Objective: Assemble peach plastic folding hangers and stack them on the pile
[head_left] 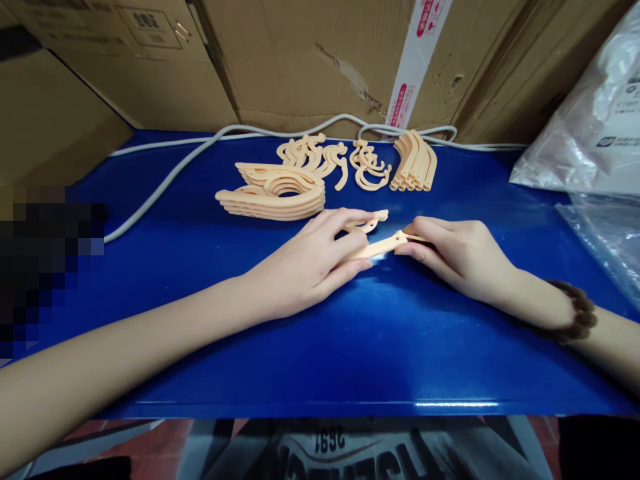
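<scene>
Fingers of the left hand (313,260) are closed about a cream plastic hanger body (383,247), its near limb gripped between thumb and bent fingers, the index finger lying along the far limb. The thumb and index finger of the right hand (463,257) pinch a thin cream strip (416,237) at the right-hand end of this body; whether the strip is a separate piece cannot be told.

Positions are given from the stack of hanger bodies (260,203) on the blue table (450,360). The held body lies to the right of the stack and nearer the wearer. Behind the stack and slightly right is a heap of curved hook pieces (310,157); farther right lies a smaller hook cluster (367,159), then, just beside that, a bundle of curved hollow arms (415,163). A white cable (240,127) runs behind the stack, before a cardboard box (310,73) bearing printed tape (410,67). Well to the right of the stack rests a clear plastic bag (585,120). A brown fluffy band (575,312) encircles the right wrist.
</scene>
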Demonstrator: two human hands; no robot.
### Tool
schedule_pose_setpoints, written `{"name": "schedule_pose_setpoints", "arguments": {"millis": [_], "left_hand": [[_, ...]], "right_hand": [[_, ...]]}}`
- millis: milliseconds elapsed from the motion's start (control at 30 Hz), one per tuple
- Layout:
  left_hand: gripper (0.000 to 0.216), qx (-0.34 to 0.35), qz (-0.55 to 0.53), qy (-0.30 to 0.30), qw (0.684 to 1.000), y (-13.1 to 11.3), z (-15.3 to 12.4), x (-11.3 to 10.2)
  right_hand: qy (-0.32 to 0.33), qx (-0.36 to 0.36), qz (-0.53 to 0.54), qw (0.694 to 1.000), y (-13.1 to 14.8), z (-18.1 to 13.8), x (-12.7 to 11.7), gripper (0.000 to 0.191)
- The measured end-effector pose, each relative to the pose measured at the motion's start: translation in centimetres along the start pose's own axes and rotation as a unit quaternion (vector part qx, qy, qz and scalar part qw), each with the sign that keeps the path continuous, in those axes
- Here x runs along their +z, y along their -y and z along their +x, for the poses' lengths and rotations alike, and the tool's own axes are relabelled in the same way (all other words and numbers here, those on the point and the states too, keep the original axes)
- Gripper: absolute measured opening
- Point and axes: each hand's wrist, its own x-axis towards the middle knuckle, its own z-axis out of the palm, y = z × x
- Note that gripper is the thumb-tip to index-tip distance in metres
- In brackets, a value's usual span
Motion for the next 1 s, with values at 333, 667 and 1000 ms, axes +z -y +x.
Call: {"name": "schedule_pose_setpoints", "arguments": {"millis": [333,667,1000], "left_hand": [[0.027,-0.004,0.002,0.008,1.0,-0.18,-0.05,-0.01],[0.027,0.004,-0.003,0.019,1.0,0.03,-0.04,-0.01],[0.026,0.013,0.003,0.014,1.0,-0.01,-0.04,-0.14]], "right_hand": [[0.009,-0.005,0.008,1.0,0.1,-0.04,-0.04,0.04],[-0.027,-0.075,-0.177,0.981,0.39,-0.27,-0.09,0.042],[-0.051,-0.113,-0.269,0.955,0.72,-0.14,-0.26,0.038]]}}
